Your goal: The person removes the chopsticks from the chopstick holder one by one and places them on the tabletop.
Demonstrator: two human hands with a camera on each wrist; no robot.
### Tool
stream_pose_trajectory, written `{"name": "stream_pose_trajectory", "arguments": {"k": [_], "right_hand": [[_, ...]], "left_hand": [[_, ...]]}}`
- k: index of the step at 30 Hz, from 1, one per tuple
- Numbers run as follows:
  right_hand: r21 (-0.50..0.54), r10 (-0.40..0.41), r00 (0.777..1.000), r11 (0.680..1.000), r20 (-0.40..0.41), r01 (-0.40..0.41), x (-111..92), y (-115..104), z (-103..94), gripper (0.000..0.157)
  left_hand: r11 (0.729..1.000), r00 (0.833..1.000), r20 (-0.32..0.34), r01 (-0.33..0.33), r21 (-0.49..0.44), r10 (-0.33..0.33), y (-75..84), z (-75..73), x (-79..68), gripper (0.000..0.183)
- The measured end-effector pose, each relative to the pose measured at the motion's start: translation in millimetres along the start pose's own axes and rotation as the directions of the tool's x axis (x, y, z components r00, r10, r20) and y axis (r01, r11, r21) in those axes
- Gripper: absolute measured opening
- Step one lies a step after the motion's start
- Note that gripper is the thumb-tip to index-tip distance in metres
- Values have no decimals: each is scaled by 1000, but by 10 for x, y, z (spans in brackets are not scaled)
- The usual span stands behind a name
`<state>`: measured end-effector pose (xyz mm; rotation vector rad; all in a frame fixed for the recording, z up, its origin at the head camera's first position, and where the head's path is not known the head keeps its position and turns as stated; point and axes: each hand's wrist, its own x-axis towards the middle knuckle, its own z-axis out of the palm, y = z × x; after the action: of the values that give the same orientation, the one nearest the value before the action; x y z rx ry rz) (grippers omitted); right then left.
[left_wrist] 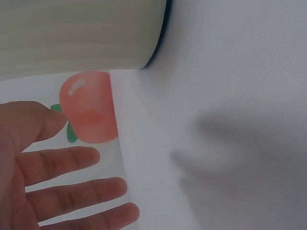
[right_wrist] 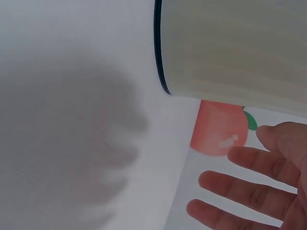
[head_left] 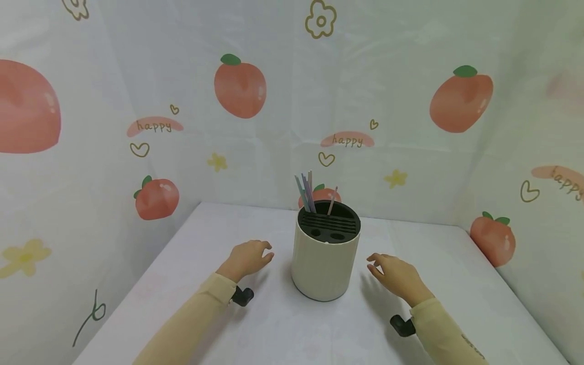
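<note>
A round cream pen holder (head_left: 325,268) with a black slotted top stands upright on the white table. Several thin pastel sticks (head_left: 306,192) lean at the left of its rear compartment, and one pinkish stick (head_left: 332,200) leans further right. To the left of the holder hovers my left hand (head_left: 248,257), fingers spread and apart from it; the left wrist view shows nothing in the palm (left_wrist: 62,177). My right hand (head_left: 396,276) hangs on the other side, also apart from the holder. Its loosely extended fingers (right_wrist: 247,191) hold nothing in the right wrist view.
The white tabletop (head_left: 283,334) runs back to a white cloth backdrop (head_left: 283,142) printed with peaches, hearts and flowers. Cloth also encloses the left and right sides. A small black device (head_left: 243,296) sits at the left wrist, another black device (head_left: 402,326) at the right.
</note>
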<state>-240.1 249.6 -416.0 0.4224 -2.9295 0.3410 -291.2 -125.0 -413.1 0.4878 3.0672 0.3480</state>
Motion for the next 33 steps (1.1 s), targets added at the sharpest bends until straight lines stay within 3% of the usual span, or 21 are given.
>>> {"name": "stream_pose_trajectory", "arguments": {"k": [6, 12, 15, 18, 21, 24, 26, 30, 33], "right_hand": [[44, -17, 1000, 999, 21, 16, 81, 0, -69, 23], [152, -40, 999, 988, 28, 35, 224, -45, -326, 26], [224, -55, 998, 973, -12, 56, 311, -77, -477, 29], [317, -39, 997, 946, -68, 58, 395, -121, -611, 30], [399, -11, 993, 915, -116, 56, 470, -173, -703, 32], [489, -12, 990, 869, -142, 80, 538, -224, -737, 34], [566, -29, 988, 817, -149, 109, 578, -254, -725, 35], [723, -59, 993, 681, -106, 118, 617, -308, -660, 38], [797, -45, 998, 600, -46, 63, 623, -336, -598, 43]], "left_hand": [[1000, 1000, -18, -16, -19, 15, -18, -61, 40, 32], [992, 998, -39, -47, -116, 43, 21, -289, 124, 34], [971, 994, -81, -85, -224, 69, 76, -460, 185, 35], [928, 987, -135, -129, -349, 87, 147, -640, 257, 35], [867, 978, -189, -169, -469, 88, 230, -807, 329, 35], [778, 966, -243, -223, -587, 93, 315, -928, 395, 35], [692, 957, -272, -267, -671, 105, 370, -976, 432, 34], [501, 947, -303, -316, -806, 110, 452, -986, 490, 35], [403, 946, -310, -321, -857, 95, 492, -950, 507, 33]]}}
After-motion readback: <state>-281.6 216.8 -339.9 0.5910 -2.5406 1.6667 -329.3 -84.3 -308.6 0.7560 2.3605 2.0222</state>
